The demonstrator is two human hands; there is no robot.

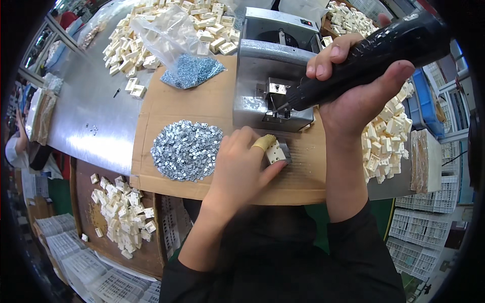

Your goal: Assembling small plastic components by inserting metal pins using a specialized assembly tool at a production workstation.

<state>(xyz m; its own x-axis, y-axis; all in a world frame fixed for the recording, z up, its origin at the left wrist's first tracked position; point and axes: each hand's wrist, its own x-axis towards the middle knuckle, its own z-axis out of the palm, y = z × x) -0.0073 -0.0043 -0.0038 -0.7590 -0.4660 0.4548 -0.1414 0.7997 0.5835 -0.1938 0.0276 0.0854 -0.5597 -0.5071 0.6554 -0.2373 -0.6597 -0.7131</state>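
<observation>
My right hand (353,93) is wrapped around a black electric screwdriver (323,81). The screwdriver slants down to the left, and its bit reaches the small metal outlet on the front of a grey screw feeder (252,76). Below the feeder, my left hand (237,164) grips a cream plastic block (275,153) with small holes, thumb on its near side. A yellow finger cot (263,142) covers one fingertip. The block lies against a dark metal piece (286,150) on the cardboard. Left of this hand spreads a pile of small silver nuts (186,150).
A clear bag of bluish screws (191,70) lies on the cardboard sheet (166,106). Cream blocks heap at the back left (131,48), at the right (386,141) and in a brown tray (83,202) at lower left. A blue crate (424,101) stands far right.
</observation>
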